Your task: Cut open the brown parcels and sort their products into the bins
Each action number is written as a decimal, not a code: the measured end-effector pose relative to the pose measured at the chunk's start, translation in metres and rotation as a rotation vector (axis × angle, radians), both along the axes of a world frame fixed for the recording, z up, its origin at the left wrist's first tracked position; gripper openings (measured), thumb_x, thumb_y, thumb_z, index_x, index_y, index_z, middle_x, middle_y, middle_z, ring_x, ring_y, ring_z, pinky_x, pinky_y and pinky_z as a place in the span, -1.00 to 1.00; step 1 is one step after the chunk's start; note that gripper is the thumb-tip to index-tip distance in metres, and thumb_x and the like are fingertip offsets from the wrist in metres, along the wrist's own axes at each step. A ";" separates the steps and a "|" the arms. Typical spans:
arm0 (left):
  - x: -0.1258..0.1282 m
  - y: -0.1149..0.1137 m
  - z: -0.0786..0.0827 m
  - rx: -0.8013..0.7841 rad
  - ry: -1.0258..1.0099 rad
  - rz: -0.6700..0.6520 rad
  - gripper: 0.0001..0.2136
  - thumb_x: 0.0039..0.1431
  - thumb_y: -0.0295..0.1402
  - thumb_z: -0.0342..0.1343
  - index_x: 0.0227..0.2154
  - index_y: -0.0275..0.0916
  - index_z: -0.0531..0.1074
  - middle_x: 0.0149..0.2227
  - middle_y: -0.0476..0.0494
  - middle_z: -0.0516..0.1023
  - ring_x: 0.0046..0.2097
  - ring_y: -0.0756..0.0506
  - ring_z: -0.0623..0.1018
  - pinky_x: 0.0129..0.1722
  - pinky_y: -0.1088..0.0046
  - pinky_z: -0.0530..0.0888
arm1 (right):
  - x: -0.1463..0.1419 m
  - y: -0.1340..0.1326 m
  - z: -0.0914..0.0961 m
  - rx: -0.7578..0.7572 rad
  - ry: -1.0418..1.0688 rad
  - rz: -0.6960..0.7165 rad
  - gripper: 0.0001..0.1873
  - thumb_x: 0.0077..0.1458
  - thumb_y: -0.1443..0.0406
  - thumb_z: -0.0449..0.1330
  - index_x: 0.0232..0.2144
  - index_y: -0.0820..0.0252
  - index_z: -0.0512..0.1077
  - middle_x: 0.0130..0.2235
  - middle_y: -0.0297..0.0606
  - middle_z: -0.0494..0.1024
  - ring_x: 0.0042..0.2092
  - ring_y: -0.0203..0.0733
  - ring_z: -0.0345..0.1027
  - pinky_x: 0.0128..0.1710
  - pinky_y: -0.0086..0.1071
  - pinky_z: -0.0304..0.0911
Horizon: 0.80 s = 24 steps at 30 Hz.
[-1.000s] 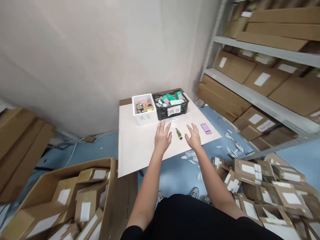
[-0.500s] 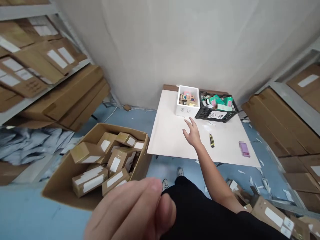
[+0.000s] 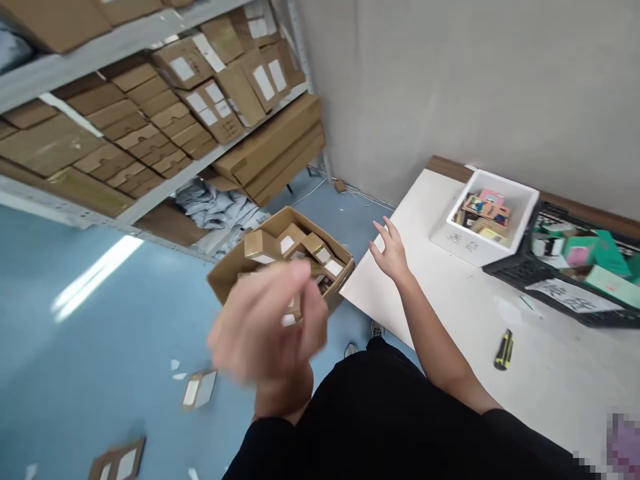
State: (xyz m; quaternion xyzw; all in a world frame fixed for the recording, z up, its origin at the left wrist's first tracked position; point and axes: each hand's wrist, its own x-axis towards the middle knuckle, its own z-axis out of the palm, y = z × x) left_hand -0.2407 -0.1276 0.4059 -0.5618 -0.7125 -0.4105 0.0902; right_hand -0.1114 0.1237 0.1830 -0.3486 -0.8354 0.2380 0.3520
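My left hand [image 3: 265, 320] is raised close to the camera in front of the open cardboard carton [image 3: 220, 283]. Its fingers are curled in toward the thumb, blurred by motion, and I see nothing in them. Several small brown boxes [image 3: 260, 247] with white labels fill the carton, partly hidden behind that hand. Over the near left edge of the white table [image 3: 425, 267], my right hand [image 3: 393, 257] reaches out with fingers spread and holds nothing. To its right stand a white foam box [image 3: 465, 243] with small colourful packs and a black crate [image 3: 515, 270] of green packages. A black and yellow box cutter [image 3: 503, 349] lies on the tabletop.
Metal shelving [image 3: 165, 173] stacked with cardboard boxes runs along the left, with grey plastic bags [image 3: 215, 203] low down. Opened boxes [image 3: 199, 389] and paper scraps lie on the blue floor [image 3: 100, 353]. A pixelated purple item [image 3: 625, 443] is at the table's lower right.
The view has turned left, so the table and crates appear farther right and more shelving and floor show. My left hand has drawn up and away from the camera. My right hand stays spread.
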 end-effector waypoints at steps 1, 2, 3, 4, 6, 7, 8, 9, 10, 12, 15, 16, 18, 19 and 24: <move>-0.014 0.022 -0.004 0.035 0.027 0.065 -0.55 0.34 -0.27 0.14 0.27 0.03 0.35 0.04 -0.17 0.57 0.14 -0.24 0.59 0.13 -0.05 0.59 | -0.007 0.006 -0.002 -0.011 0.003 0.032 -0.37 0.33 0.21 0.13 0.40 0.08 0.25 0.48 -0.06 0.12 0.46 0.12 0.05 0.42 0.13 0.11; -0.028 0.041 -0.011 0.038 0.073 0.126 -0.57 0.35 -0.29 0.14 0.25 -0.04 0.38 0.10 -0.20 0.56 0.20 -0.25 0.55 0.21 -0.02 0.54 | -0.014 0.012 -0.004 -0.024 0.004 0.065 -0.37 0.32 0.21 0.13 0.40 0.08 0.25 0.48 -0.05 0.13 0.46 0.13 0.05 0.42 0.14 0.12; -0.043 0.055 -0.021 -0.014 0.113 0.158 -0.57 0.36 -0.27 0.12 0.26 -0.08 0.38 0.17 -0.23 0.53 0.26 -0.27 0.50 0.27 0.01 0.49 | -0.022 0.016 -0.007 -0.039 0.003 0.097 -0.36 0.32 0.21 0.14 0.41 0.09 0.24 0.47 -0.05 0.13 0.46 0.13 0.05 0.42 0.14 0.12; -0.057 0.065 -0.034 -0.085 0.140 0.169 -0.57 0.37 -0.25 0.11 0.27 -0.09 0.38 0.23 -0.23 0.49 0.30 -0.27 0.46 0.31 0.03 0.45 | -0.030 0.019 -0.010 -0.055 0.003 0.127 -0.35 0.32 0.22 0.14 0.41 0.08 0.24 0.47 -0.04 0.13 0.46 0.14 0.06 0.41 0.14 0.13; -0.085 0.069 -0.066 -0.250 0.138 0.187 -0.55 0.39 -0.24 0.09 0.31 -0.06 0.35 0.34 -0.20 0.40 0.37 -0.28 0.39 0.36 0.05 0.39 | -0.049 0.021 -0.016 -0.086 0.003 0.184 -0.33 0.31 0.22 0.13 0.43 0.07 0.22 0.47 -0.04 0.13 0.46 0.14 0.06 0.41 0.15 0.13; -0.097 0.066 -0.083 -0.328 0.119 0.204 -0.53 0.40 -0.23 0.08 0.33 -0.05 0.34 0.38 -0.18 0.36 0.39 -0.27 0.36 0.38 0.05 0.37 | -0.059 0.019 -0.018 -0.100 0.003 0.212 -0.33 0.31 0.22 0.13 0.43 0.07 0.21 0.47 -0.05 0.14 0.46 0.14 0.06 0.41 0.14 0.13; -0.109 0.059 -0.101 -0.402 0.094 0.226 -0.52 0.40 -0.24 0.07 0.34 -0.05 0.32 0.41 -0.18 0.32 0.40 -0.27 0.35 0.39 0.06 0.36 | -0.069 0.017 -0.021 -0.111 0.002 0.241 -0.32 0.30 0.22 0.14 0.43 0.07 0.21 0.48 -0.05 0.14 0.46 0.13 0.06 0.41 0.14 0.13; -0.119 0.050 -0.117 -0.472 0.068 0.245 -0.51 0.39 -0.24 0.07 0.35 -0.06 0.31 0.42 -0.19 0.30 0.41 -0.27 0.34 0.39 0.06 0.35 | -0.079 0.013 -0.023 -0.120 0.000 0.269 -0.32 0.30 0.22 0.14 0.43 0.07 0.22 0.47 -0.05 0.14 0.46 0.13 0.06 0.42 0.13 0.12; -0.129 0.039 -0.133 -0.532 0.040 0.265 -0.50 0.39 -0.26 0.07 0.36 -0.08 0.31 0.43 -0.21 0.29 0.41 -0.26 0.33 0.39 0.07 0.35 | -0.089 0.008 -0.025 -0.127 -0.006 0.297 -0.32 0.29 0.23 0.15 0.42 0.08 0.22 0.47 -0.05 0.15 0.46 0.12 0.07 0.42 0.11 0.12; -0.145 0.016 -0.158 -0.635 -0.020 0.318 -0.46 0.35 -0.28 0.10 0.37 -0.11 0.30 0.44 -0.25 0.28 0.43 -0.28 0.32 0.40 0.07 0.34 | -0.108 -0.002 -0.028 -0.136 -0.019 0.351 -0.32 0.28 0.23 0.15 0.41 0.09 0.24 0.46 -0.05 0.17 0.45 0.11 0.09 0.42 0.08 0.13; -0.167 -0.018 -0.184 -0.734 -0.110 0.422 -0.43 0.29 -0.29 0.17 0.36 -0.15 0.33 0.44 -0.30 0.29 0.43 -0.32 0.32 0.39 0.05 0.33 | -0.131 -0.017 -0.030 -0.143 -0.025 0.419 -0.33 0.27 0.24 0.16 0.40 0.10 0.26 0.45 -0.04 0.19 0.44 0.09 0.12 0.42 0.05 0.15; -0.174 -0.028 -0.190 -0.734 -0.132 0.447 -0.43 0.28 -0.29 0.18 0.36 -0.15 0.33 0.44 -0.29 0.29 0.43 -0.32 0.31 0.40 0.05 0.33 | -0.137 -0.021 -0.031 -0.145 -0.025 0.437 -0.33 0.27 0.24 0.16 0.40 0.11 0.26 0.45 -0.04 0.19 0.44 0.08 0.12 0.42 0.04 0.15; -0.188 -0.043 -0.200 -0.691 -0.162 0.483 -0.43 0.30 -0.28 0.16 0.36 -0.14 0.33 0.46 -0.27 0.25 0.45 -0.32 0.29 0.41 0.05 0.31 | -0.149 -0.028 -0.032 -0.148 -0.032 0.467 -0.32 0.27 0.25 0.16 0.41 0.11 0.25 0.45 -0.04 0.19 0.45 0.07 0.10 0.42 0.02 0.14; -0.196 -0.050 -0.203 -0.656 -0.173 0.500 -0.44 0.31 -0.28 0.15 0.36 -0.13 0.33 0.47 -0.26 0.23 0.46 -0.32 0.27 0.41 0.04 0.31 | -0.156 -0.031 -0.032 -0.148 -0.039 0.478 -0.31 0.26 0.26 0.16 0.41 0.11 0.24 0.45 -0.04 0.18 0.45 0.06 0.09 0.43 0.01 0.13; -0.242 -0.063 -0.218 -0.547 -0.254 0.495 -0.47 0.34 -0.28 0.11 0.35 -0.11 0.35 0.49 -0.22 0.18 0.47 -0.35 0.24 0.41 -0.03 0.29 | -0.196 -0.048 -0.033 -0.123 -0.100 0.479 -0.31 0.27 0.27 0.15 0.42 0.10 0.22 0.46 -0.04 0.16 0.46 0.05 0.07 0.44 0.02 0.11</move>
